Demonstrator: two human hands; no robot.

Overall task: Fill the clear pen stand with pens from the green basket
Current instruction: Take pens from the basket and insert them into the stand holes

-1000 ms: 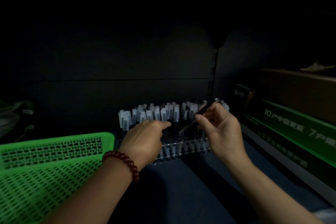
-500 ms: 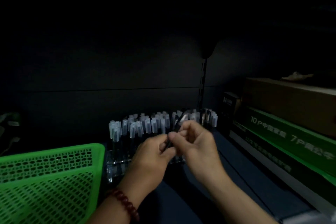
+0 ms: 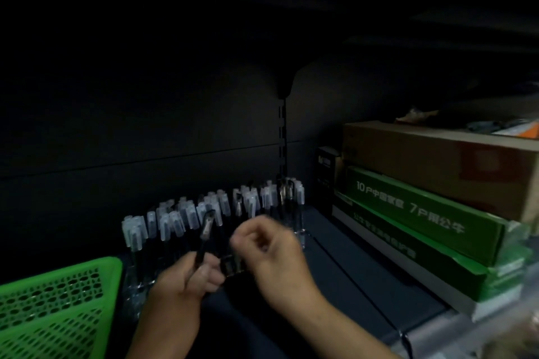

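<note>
1. At six o'clock of the clear pen stand (image 3: 132, 291), my left hand (image 3: 186, 280) grips one pen (image 3: 206, 234) low on its dark barrel, fingers curled round it, the cap end tilted up toward one o'clock
2. My right hand (image 3: 271, 253) sits just beside it at three o'clock, fingers curled; blur hides whether they pinch anything, so I cannot tell
3. The stand is crowded with capped pens (image 3: 186, 213) standing upright; the green basket (image 3: 58, 297) is at eight o'clock of my hands
4. I judge the pen light, stiff and smooth, apt to slip; mid-barrel seems the best hold, so the tip steers into a free hole without knocking its neighbours
</note>
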